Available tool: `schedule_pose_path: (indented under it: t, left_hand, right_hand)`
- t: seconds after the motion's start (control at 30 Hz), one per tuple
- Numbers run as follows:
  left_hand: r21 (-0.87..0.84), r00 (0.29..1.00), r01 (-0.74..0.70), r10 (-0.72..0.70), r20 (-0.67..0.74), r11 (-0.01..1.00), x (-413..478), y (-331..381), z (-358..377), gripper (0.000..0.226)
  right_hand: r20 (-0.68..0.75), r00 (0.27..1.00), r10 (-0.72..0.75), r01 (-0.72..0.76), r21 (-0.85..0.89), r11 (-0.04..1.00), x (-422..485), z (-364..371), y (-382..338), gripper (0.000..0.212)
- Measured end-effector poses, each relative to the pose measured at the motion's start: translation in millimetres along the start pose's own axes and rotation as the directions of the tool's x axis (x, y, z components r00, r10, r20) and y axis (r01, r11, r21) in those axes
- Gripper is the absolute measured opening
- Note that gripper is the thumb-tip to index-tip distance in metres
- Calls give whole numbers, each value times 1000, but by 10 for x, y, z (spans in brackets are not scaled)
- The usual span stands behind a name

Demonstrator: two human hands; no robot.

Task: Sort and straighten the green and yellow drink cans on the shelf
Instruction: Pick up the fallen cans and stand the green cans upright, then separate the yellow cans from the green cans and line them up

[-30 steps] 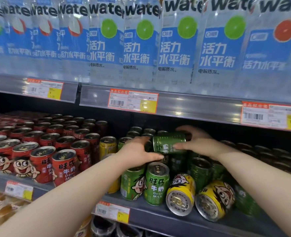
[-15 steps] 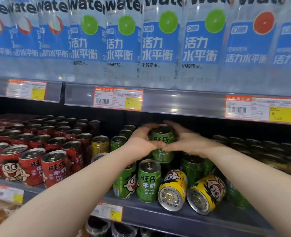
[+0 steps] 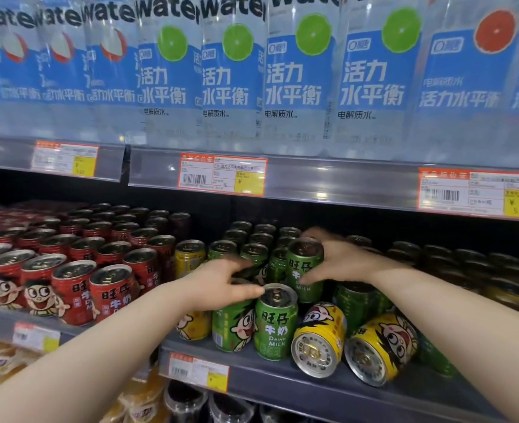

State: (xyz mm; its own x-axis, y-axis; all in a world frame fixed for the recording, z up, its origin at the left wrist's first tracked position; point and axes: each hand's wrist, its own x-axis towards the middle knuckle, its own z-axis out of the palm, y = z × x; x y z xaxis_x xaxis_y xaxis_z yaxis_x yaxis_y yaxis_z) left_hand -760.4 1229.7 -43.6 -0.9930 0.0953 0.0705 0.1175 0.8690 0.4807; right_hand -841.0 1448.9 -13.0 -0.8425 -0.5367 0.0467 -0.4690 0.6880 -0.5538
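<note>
Supermarket shelf (image 3: 282, 384), roughly mid-sort: my right hand (image 3: 343, 264) grips an upright green can (image 3: 304, 270); my left hand (image 3: 221, 283) rests spread on the front green cans (image 3: 275, 325). Below my right, two toppled yellow cans (image 3: 319, 340) need standing.

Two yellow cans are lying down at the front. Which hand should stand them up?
Probably the left hand. It only rests on a front green can, not far from the nearer tipped yellow can. The right hand is busy holding an upright green can farther back.
</note>
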Motion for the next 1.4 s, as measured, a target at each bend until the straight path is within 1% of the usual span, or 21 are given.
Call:
schedule_pose_path:
  t: [0.03, 0.07, 0.13, 0.17, 0.23, 0.3, 0.47, 0.53, 0.6, 0.67, 0.7, 0.77, 0.8, 0.83, 0.93, 1.03, 1.13, 1.17, 1.27, 1.33, 1.4]
  left_hand:
    - [76, 999, 13, -16, 41, 997, -26, -21, 23, 80]
    - [188, 997, 14, -28, 72, 982, -42, -36, 48, 86]
    - [390, 994, -24, -18, 103, 920, -40, -50, 88, 93]
    - [440, 994, -38, -11, 109, 897, -33, -52, 99, 93]
    - [473, 993, -55, -2, 120, 880, -20, -57, 111, 92]
    - [484, 993, -64, 9, 116, 873, -6, -73, 117, 91]
    - [495, 999, -40, 22, 41, 868, -17, -108, 150, 93]
    - [475, 999, -39, 49, -9, 879, -61, -85, 148, 95]
    - [396, 994, -13, 54, -92, 918, -107, -68, 132, 94]
    - [295, 972, 39, 32, -231, 955, -144, -100, 116, 89]
    - [266, 953, 73, 11, -301, 961, -160, -142, 103, 81]
    - [260, 913, 155, -37, -406, 953, -186, -271, 43, 53]
    - [268, 901, 188, -58, -429, 945, -198, -354, -5, 43]
    - [268, 896, 211, -76, -438, 940, -209, -438, -59, 38]
    - [253, 880, 218, -78, -468, 943, -209, -698, -246, 37]
    - [234, 868, 152, -16, -496, 960, -168, -895, -434, 27]
    - [252, 893, 108, 18, -450, 962, -128, -1080, -577, 28]
    - [252, 899, 86, 34, -436, 964, -108, -1147, -615, 29]
    - [261, 909, 12, 98, -405, 965, -58, -1314, -698, 30]
    - [268, 910, -42, 147, -387, 963, -21, -1353, -712, 30]
    - [276, 907, -92, 194, -373, 957, 11, -1430, -747, 31]
  right_hand:
    - [18, 1000, -4, 4, -23, 1000, 25, 33, 15, 75]
    - [28, 1000, -3, 5, -61, 998, 50, 64, 25, 78]
    - [51, 999, -10, 19, -178, 984, 85, 119, 28, 83]
    - [64, 998, -15, 31, -246, 969, 93, 151, 28, 85]
    - [85, 996, -29, 59, -370, 927, 115, 222, 47, 85]
    - [105, 994, -19, 62, -430, 901, 135, 270, 72, 86]
    - [229, 973, -9, 102, -400, 911, 192, 147, 113, 87]
    - [267, 964, -17, 112, -343, 933, 224, 53, 89, 77]
    - [272, 961, -51, 118, -235, 965, 267, 0, 59, 64]
    - [245, 962, -119, 157, -141, 977, 328, 16, 11, 51]
    - [222, 963, -152, 183, -123, 975, 375, 51, -13, 47]
    - [173, 965, -200, 222, -120, 968, 459, 166, -94, 42]
    - [146, 966, -214, 234, -134, 963, 501, 233, -141, 39]
    - [117, 966, -233, 249, -150, 957, 553, 301, -193, 35]
    - [55, 960, -274, 280, -194, 940, 762, 513, -401, 29]
    - [36, 953, -302, 303, -192, 933, 989, 697, -702, 33]
    - [41, 939, -342, 339, -289, 895, 1234, 889, -1010, 44]
    - [48, 948, -316, 315, -315, 896, 1317, 957, -1093, 52]
    - [94, 981, -171, 193, -351, 916, 1546, 1170, -1235, 78]
    - [147, 985, -93, 141, -357, 923, 1614, 1262, -1270, 86]
    - [150, 987, -50, 105, -386, 916, 1668, 1341, -1313, 89]
